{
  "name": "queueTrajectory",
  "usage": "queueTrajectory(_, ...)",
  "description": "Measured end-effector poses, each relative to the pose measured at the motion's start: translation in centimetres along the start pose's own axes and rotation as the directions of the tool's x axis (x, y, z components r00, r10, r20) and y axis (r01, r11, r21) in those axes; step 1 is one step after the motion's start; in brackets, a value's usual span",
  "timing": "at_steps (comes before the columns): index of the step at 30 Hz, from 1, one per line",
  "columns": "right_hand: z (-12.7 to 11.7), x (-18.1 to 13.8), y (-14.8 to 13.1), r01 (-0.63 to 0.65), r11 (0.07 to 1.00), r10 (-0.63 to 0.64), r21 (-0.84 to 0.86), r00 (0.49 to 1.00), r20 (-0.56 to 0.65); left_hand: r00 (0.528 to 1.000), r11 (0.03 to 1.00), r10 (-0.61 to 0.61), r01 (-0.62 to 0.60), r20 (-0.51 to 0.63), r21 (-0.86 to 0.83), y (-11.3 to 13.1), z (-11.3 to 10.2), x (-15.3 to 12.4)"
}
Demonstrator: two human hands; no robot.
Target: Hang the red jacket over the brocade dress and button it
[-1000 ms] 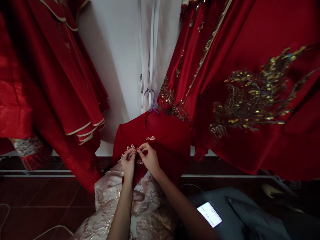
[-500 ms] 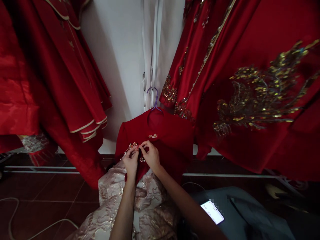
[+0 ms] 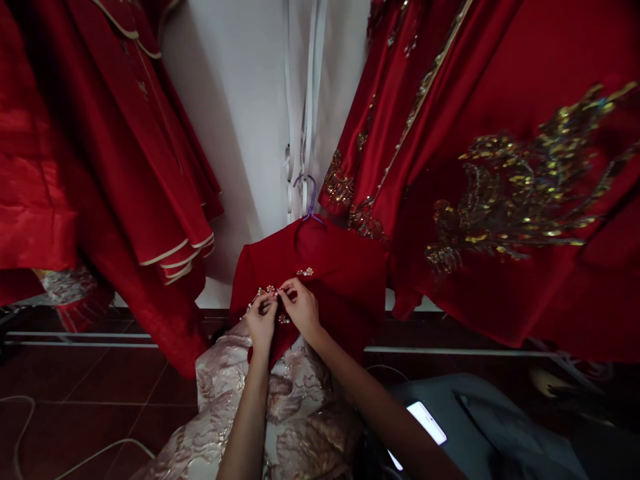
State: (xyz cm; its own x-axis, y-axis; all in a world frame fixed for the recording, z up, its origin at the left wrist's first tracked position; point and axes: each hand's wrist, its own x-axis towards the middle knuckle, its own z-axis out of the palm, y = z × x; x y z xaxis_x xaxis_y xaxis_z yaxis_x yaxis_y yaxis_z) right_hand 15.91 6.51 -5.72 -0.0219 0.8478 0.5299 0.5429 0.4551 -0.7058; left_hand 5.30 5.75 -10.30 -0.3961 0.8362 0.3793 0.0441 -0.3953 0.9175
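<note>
The bare right arm (image 3: 367, 393) slid over the flat white phone (image 3: 427, 423). Left hand (image 3: 261, 323) and right hand (image 3: 302, 308) pinch something tiny (image 3: 277, 293) at the red cloth top (image 3: 350, 287).

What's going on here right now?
A person has both bare hands at the front of a red garment on a purple hanger. The left hand and right hand nearly meet at the fingertips, beside a beaded ornament; whatever they pinch is too small to make out. Another beaded ornament sits higher, near the neckline. Pale patterned fabric lies below the hands.
</note>
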Motion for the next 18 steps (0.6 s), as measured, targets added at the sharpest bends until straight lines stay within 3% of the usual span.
queueTrajectory(2, 0.0, 0.3, 0.2, -0.006, 0.999, 0.005, 0.042, 1.000, 0.028, 1.000, 1.000, 0.005, -0.004, 0.018, -0.012, -0.2, 0.2, 0.1)
queueTrajectory(5, -0.5, 0.6, 0.6, -0.049, 0.987, 0.033, 0.155, 0.994, 0.104, 0.999, 1.000, -0.005, 0.004, -0.051, -0.026, -0.7, 0.4, 0.0)
queueTrajectory(8, -1.8, 0.2, 0.7, -0.103, 0.964, 0.057, 0.245, 0.980, 0.189, 0.997, 0.999, 0.006, -0.001, -0.082, 0.050, -0.5, 0.0, -1.0)
queueTrajectory(10, -3.3, -0.8, 0.7, -0.123, 0.957, 0.061, 0.261, 0.971, 0.232, 0.996, 0.975, 0.080, -0.085, 0.032, 0.207, 0.3, -0.5, -2.3)
queueTrajectory(13, -5.9, -2.8, 0.6, -0.144, 0.972, 0.093, 0.186, 0.961, 0.261, 0.960, 0.854, 0.156, -0.249, 0.231, 0.457, 1.8, -1.3, -4.2)
queueTrajectory(18, -8.0, -5.3, 1.5, -0.183, 0.983, 0.182, -0.028, 0.932, 0.312, 0.932, 0.725, 0.138, -0.326, 0.335, 0.607, 2.8, -1.5, -5.1)
